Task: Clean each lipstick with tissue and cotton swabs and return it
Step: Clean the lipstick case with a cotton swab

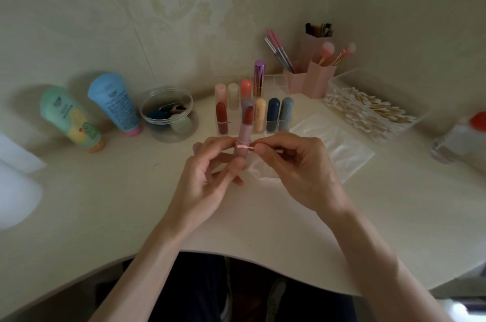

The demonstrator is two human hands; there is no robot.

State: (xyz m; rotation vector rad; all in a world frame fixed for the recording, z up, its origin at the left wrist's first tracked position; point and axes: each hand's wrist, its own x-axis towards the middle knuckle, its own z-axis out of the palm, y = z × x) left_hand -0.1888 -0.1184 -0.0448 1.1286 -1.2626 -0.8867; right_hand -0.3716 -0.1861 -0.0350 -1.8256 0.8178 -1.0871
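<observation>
Gripping an uncapped lipstick (243,135) upright in the curled fingers of the left hand (207,177), above a cream desk (105,203). Pinching a cotton swab (243,147) in the right hand (297,166), tip against the tube's collar. Just beyond the grip, a clear lipstick organiser (278,80); right of the grip, tissue (347,148) and a swab box (342,78). Behind, pale patterned wallpaper (171,6).

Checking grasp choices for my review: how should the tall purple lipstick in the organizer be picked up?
Pinch the purple lipstick by its upper cap, coming from above: it stands upright, taller than its neighbours, its base sunk in the clear organizer.
</observation>
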